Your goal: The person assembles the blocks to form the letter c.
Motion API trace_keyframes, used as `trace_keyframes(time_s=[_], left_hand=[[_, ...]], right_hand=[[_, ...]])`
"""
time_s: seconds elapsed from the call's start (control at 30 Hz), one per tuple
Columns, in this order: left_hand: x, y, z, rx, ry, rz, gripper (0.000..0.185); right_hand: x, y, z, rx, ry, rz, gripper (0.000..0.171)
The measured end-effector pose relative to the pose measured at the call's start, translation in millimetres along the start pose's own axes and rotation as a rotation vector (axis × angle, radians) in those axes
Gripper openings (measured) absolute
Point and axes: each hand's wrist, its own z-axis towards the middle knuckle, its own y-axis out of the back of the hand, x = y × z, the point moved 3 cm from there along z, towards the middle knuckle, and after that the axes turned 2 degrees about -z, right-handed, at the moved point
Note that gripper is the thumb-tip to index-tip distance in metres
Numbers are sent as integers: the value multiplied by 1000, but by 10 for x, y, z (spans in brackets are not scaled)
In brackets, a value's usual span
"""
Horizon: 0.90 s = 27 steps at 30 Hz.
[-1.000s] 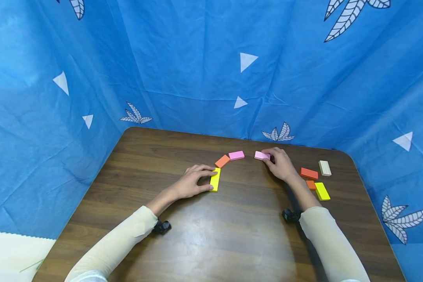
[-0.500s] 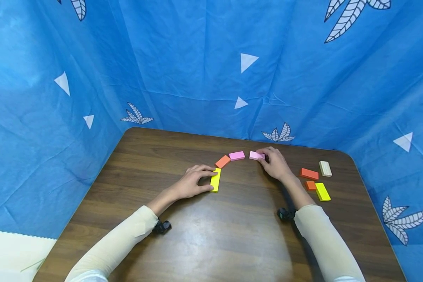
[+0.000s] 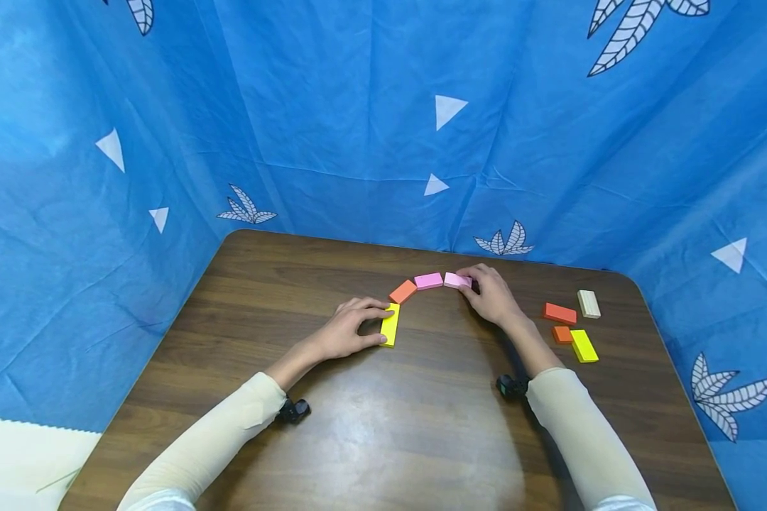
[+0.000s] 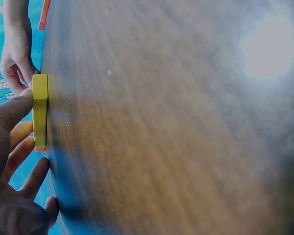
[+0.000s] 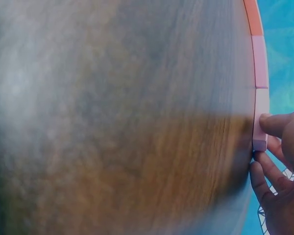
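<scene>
Four blocks lie in a bent row toward the far edge of the worktop (image 3: 434,404): a yellow block (image 3: 390,325), an orange block (image 3: 403,292), a pink block (image 3: 428,282) and a pale pink block (image 3: 454,281). The pale pink block is at the row's right end, just left of the right hand (image 3: 493,294), its long axis running roughly along the far edge. Its left end meets the pink block at a thin seam; whether they quite touch is hard to tell. The right hand, clearly the nearer, pinches its right end between thumb and fingers, only slightly parted. The left hand (image 3: 351,328) is spread wider, holding the yellow block between a thumb at its near end and fingers at its far end. That block points toward the far edge, just beside the orange block.
</scene>
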Motion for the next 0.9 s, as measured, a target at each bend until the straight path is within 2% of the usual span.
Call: trace_keyframes(time_s=[0.47, 0.63, 0.9], left_hand=[[4, 10, -2, -6, -10, -6, 56], [6, 11, -8, 1, -3, -11, 56], [1, 14, -11, -2, -17, -16, 57]], right_hand=[[16, -7, -9, -16, 12, 7, 33], [2, -2, -30, 0, 10, 18, 40], [-147, 140, -159, -8, -12, 62, 46]])
